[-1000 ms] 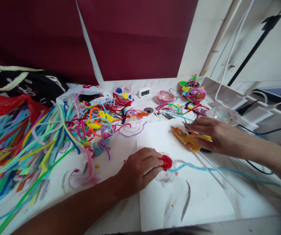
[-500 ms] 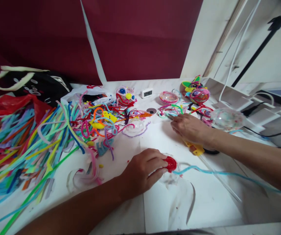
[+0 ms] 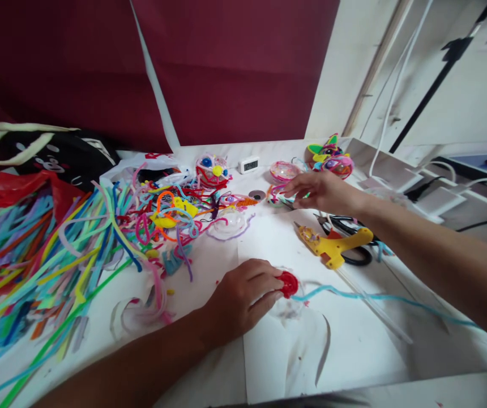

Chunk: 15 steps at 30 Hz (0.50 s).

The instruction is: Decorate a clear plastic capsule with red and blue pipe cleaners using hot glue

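Note:
My left hand (image 3: 247, 292) pinches the edge of a red coiled disc of pipe cleaner (image 3: 288, 284), just above the white paper. From beside the disc a light-blue pipe cleaner (image 3: 366, 296) stretches right, beneath my right forearm. Farther back, my right hand (image 3: 317, 190) hovers with its fingers apart over a small heap of coloured pipe-cleaner pieces (image 3: 274, 195); I see nothing in its grasp. In front of that hand lie a yellow glue gun (image 3: 341, 245) with a clear glue stick (image 3: 373, 306) and black-handled scissors (image 3: 359, 256).
Many loose pipe cleaners (image 3: 69, 255) spread across the left, beside a red plastic bag (image 3: 35, 190) and a black bag (image 3: 56, 153). Decorated clear balls (image 3: 212, 170) and a small digital clock (image 3: 249, 165) stand at the back. White chargers (image 3: 428, 201) with cables sit right.
My right hand has lifted and shifted slightly left, its fingers spreading apart. The glue gun and scissors now show more fully. My left hand keeps its hold on the red disc.

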Each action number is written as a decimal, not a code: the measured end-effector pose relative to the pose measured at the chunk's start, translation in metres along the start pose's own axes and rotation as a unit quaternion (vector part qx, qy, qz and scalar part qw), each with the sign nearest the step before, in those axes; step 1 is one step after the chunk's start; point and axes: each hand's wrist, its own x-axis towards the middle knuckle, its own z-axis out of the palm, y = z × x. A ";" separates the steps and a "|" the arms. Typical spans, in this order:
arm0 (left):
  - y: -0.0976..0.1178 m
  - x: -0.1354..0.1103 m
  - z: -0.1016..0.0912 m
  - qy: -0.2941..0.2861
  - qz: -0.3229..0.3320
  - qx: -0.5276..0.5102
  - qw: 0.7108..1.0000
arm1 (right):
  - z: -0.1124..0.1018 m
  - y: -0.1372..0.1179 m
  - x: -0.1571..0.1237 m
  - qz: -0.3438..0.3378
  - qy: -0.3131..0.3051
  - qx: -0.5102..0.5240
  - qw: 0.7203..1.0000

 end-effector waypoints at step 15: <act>0.004 0.003 -0.003 -0.014 -0.011 0.000 1.000 | 0.009 0.024 -0.100 -0.049 -0.155 -0.386 0.908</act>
